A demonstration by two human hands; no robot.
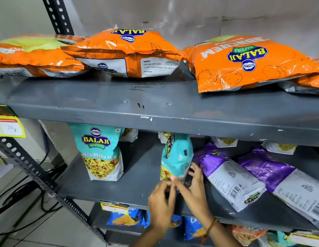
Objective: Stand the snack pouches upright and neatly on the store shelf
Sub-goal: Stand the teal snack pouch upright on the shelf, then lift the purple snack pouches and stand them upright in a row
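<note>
On the middle shelf (105, 189) a teal snack pouch (99, 152) stands upright at the left, facing out. A second teal pouch (176, 155) stands turned sideways near the middle. Both hands meet at its base: my left hand (161, 205) pinches the lower front corner, and my right hand (194, 189) presses its fingers against the lower right side. Two purple pouches (226, 173) (283, 177) lie flat on their faces to the right, barcodes up. More pouches show behind them, partly hidden under the shelf above.
The upper shelf (155, 102) carries several orange wafer bags (244, 63) lying flat. Blue and orange packs (126, 218) sit on the shelf below. A perforated steel upright (35, 173) slants at the left, with a yellow price tag (9, 125) and black cables on the floor.
</note>
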